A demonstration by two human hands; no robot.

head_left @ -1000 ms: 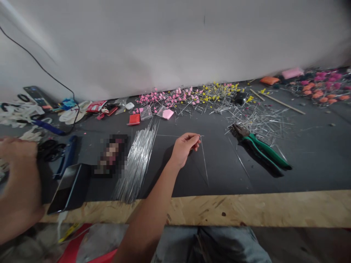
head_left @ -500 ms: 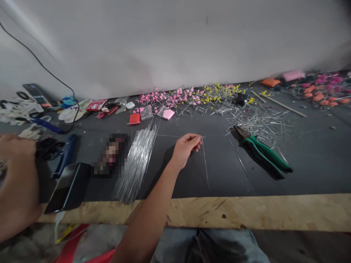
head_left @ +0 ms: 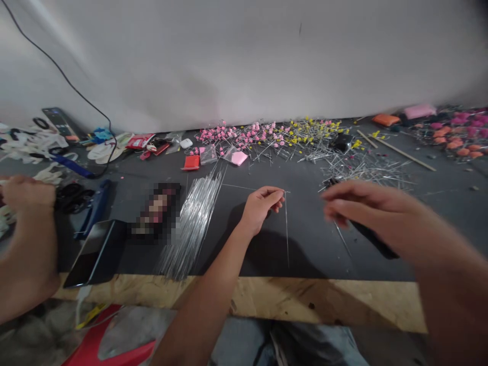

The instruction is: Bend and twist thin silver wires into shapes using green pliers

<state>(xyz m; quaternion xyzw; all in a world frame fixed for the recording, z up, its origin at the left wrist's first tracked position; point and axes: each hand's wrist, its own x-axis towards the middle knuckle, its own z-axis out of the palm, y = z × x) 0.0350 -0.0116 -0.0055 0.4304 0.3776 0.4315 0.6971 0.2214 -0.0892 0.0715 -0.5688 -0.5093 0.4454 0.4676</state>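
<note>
In the head view, dark tabletop separates the left hand from the right hand and meets a rough, speckled wooden edge along the lower frame. At centre, the left hand pinches a thin, straight metal wire, right of a shiny wire bundle; right of centre, the blurred right hand overlaps smooth-handled pliers, its grip impossible to tell.
</note>
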